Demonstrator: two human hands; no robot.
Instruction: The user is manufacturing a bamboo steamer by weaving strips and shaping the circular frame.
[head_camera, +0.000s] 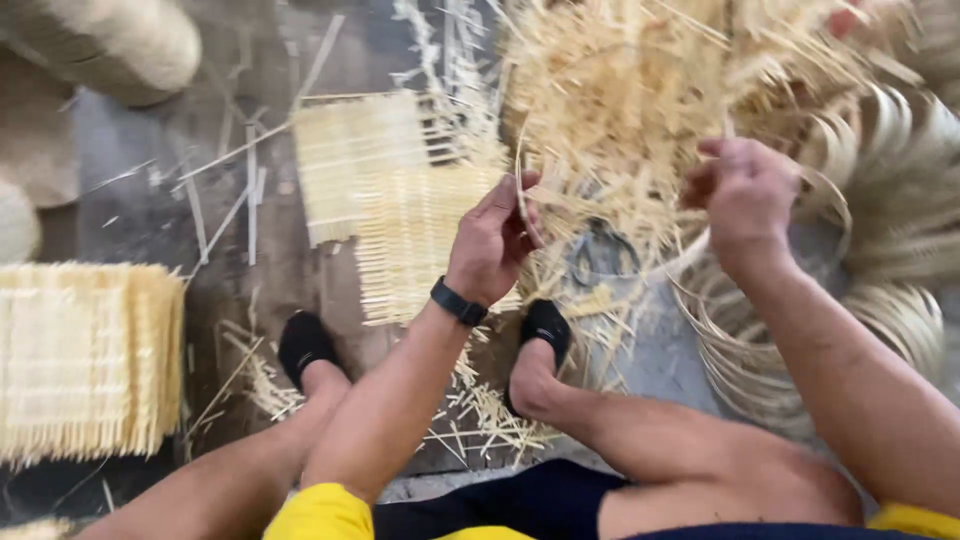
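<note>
Bare knees lowest in frame, feet in black shoes (545, 325) beyond. Left hand (492, 245) pinches a thin bamboo strip (519, 185); right hand (745, 195) closes on its far end. Woven bamboo mats (400, 200) lie left of the left hand, coiled strips (880, 300) right of the right hand.

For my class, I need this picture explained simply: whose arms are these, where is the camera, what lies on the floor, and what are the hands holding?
There is no machine here. The one picture comes from a camera worn on a seated person's head, looking down past their knees and black shoes.

The left hand, with a black wristband, pinches a thin pale strip. The right hand is closed in the straw-coloured heap of loose strips; what it grips is hidden.

On the grey floor lie flat woven mats, a stack of similar mats on the left, coiled strips on the right, and scattered offcuts.
</note>
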